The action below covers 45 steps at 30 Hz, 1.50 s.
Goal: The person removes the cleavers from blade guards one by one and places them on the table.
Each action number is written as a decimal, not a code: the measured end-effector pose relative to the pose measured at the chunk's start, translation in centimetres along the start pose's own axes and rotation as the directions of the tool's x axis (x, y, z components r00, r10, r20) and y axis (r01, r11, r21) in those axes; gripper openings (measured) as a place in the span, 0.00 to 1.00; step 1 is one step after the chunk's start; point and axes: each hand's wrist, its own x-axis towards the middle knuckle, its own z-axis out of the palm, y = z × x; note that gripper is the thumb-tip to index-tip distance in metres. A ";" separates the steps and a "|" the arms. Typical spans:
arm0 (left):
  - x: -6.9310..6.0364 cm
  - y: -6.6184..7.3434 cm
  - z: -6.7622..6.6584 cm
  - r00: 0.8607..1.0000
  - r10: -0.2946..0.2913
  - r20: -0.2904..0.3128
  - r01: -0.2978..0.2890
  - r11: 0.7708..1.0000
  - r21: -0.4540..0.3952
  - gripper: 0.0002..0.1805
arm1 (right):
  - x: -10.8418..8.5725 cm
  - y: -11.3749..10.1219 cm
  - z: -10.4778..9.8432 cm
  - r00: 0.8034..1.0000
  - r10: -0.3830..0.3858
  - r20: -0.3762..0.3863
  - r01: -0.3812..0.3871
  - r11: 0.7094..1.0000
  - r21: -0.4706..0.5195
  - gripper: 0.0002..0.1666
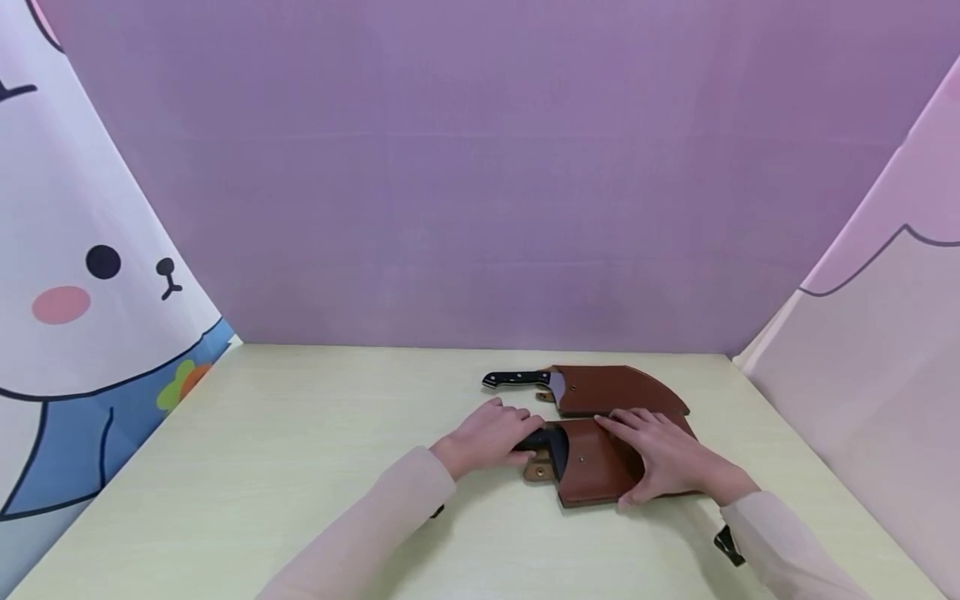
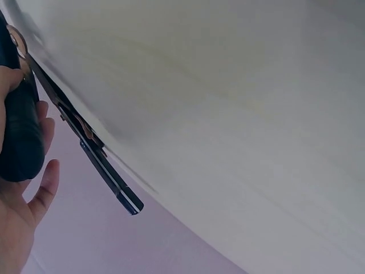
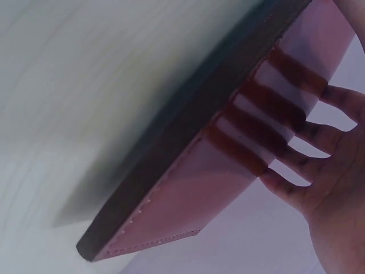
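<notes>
My left hand [image 1: 491, 435] grips the black handle [image 1: 532, 440] of a cleaver. Its blade is mostly hidden inside a brown leather sheath [image 1: 588, 475] lying on the table. In the left wrist view, thumb and fingers surround the dark handle [image 2: 21, 134]. My right hand [image 1: 663, 454] rests across the sheath, thumb by the near edge and fingers towards the far side. The right wrist view has its extended fingertips touching the smooth, reddish sheath [image 3: 188, 177], which has a stitched, dark edge. A snap strap [image 1: 538, 472] sticks out beside the sheath's mouth.
Just behind lies a second knife with a riveted black handle [image 1: 517, 379], its blade in another brown sheath [image 1: 618, 390]. The pale table [image 1: 337, 400] meets a purple back wall [image 1: 480, 183]. Printed panels [image 1: 112, 333] stand at both sides.
</notes>
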 end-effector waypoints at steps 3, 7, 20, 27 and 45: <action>-0.1 -0.1 0.0 1.000 0.001 -0.012 -0.001 1.000 -0.008 0.22 | 0.0 0.0 0.0 1.000 -0.001 0.000 0.001 1.000 0.001 0.66; -0.2 -0.2 0.0 1.000 0.006 -0.019 -0.007 1.000 -0.013 0.22 | 0.1 -0.1 -0.1 1.000 -0.005 0.001 0.005 1.000 0.008 0.66; -0.4 -0.5 -0.2 1.000 -0.001 -0.014 0.000 0.998 -0.057 0.22 | 0.2 -0.3 -0.1 1.000 -0.010 -0.012 0.011 1.000 0.021 0.66; -0.7 -0.7 -0.1 1.000 0.002 -0.028 -0.003 0.998 -0.070 0.23 | 0.4 -0.6 -0.1 1.000 -0.015 -0.008 0.015 1.000 0.012 0.66; -1.0 -1.1 0.2 0.998 0.015 -0.058 -0.020 0.996 -0.082 0.22 | 0.4 -0.8 0.1 0.999 -0.031 -0.018 0.031 0.999 0.013 0.65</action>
